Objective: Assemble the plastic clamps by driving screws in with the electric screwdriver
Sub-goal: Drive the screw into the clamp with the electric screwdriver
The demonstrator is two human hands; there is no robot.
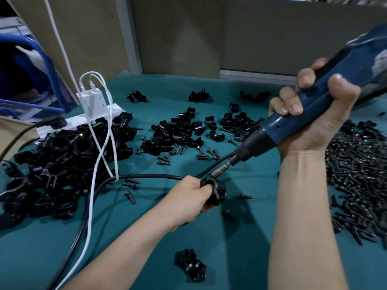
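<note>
On the green tabletop (146,227), seen from the head camera, the left hand (192,197) curls its fingers round a black plastic clamp (216,190) and holds it just above the cloth, near the middle of the view. The right hand (314,118) grips the blue electric screwdriver (343,65) with fingers and thumb wrapped round its body. The tool slants down to the left, and its metal bit (224,167) meets the top of the held clamp.

A black cable (146,175) runs across the tabletop behind the left hand and bends down toward the lower left edge. To the left lies a big heap of black clamps (58,164). Behind that heap sits a white power strip (116,108) with white chargers (92,99) plugged in, and white cables (100,155) hang over the heap.

Further back in the middle are scattered clamp halves (178,130) with loose screws (167,158) among and before them. At the right, beyond the right forearm, lies a dense pile of dark screws (360,181). One single clamp (191,266) lies alone near the bottom edge, between the two forearms. A few stray screws (129,196) lie near the black cable.
</note>
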